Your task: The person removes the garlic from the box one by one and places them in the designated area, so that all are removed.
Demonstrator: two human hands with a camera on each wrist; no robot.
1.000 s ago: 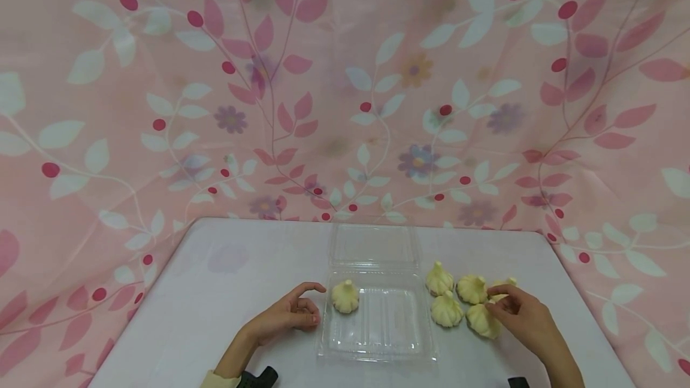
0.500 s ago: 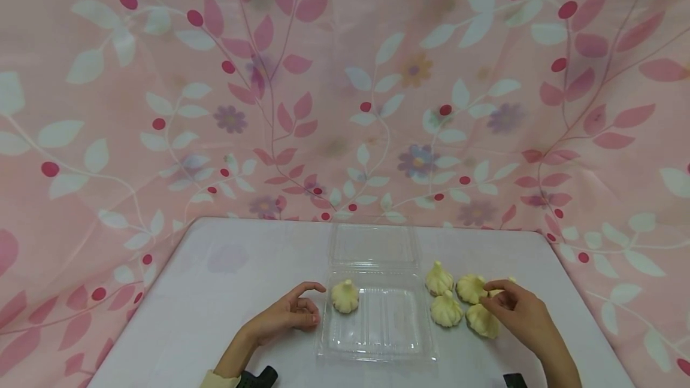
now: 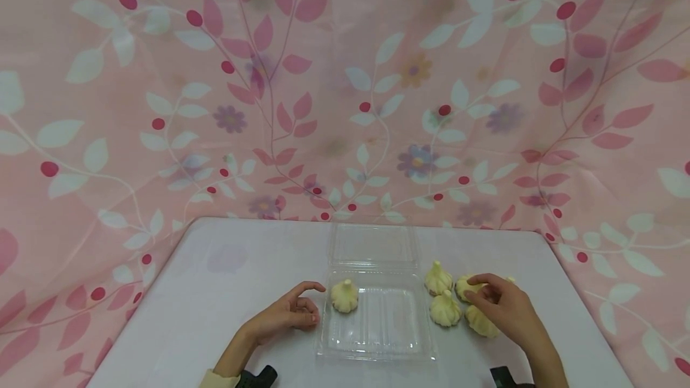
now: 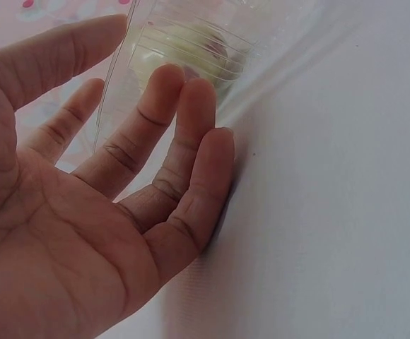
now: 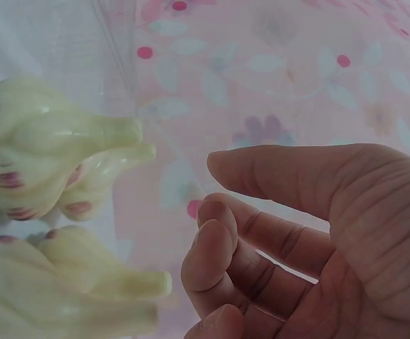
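A clear plastic clamshell box (image 3: 377, 349) lies with its lid (image 3: 374, 245) folded back, and one garlic bulb (image 3: 344, 297) sits in its far left corner. My left hand (image 3: 283, 319) stays beside the box's left wall, fingers relaxed and bent, holding nothing; in the left wrist view the bulb (image 4: 180, 49) shows through the plastic behind the fingers. Several garlic bulbs (image 3: 445, 310) stand grouped right of the box. Over the right part of that group hovers my right hand (image 3: 509, 310), thumb and fingers apart. Nothing is between them in the right wrist view, where bulbs (image 5: 42, 141) lie beyond the fingertips.
The white table (image 3: 242, 268) carries the box and the garlic. Behind it hangs a pink floral cloth (image 3: 334, 88). A dark wrist device (image 3: 259, 377) sits at the left wrist, another (image 3: 504, 377) near the right wrist. The right hand partly hides some bulbs.
My right hand has moved left across the garlic group, from the rightmost bulbs toward the middle back one. The left hand, the box and the bulb in it have stayed put.
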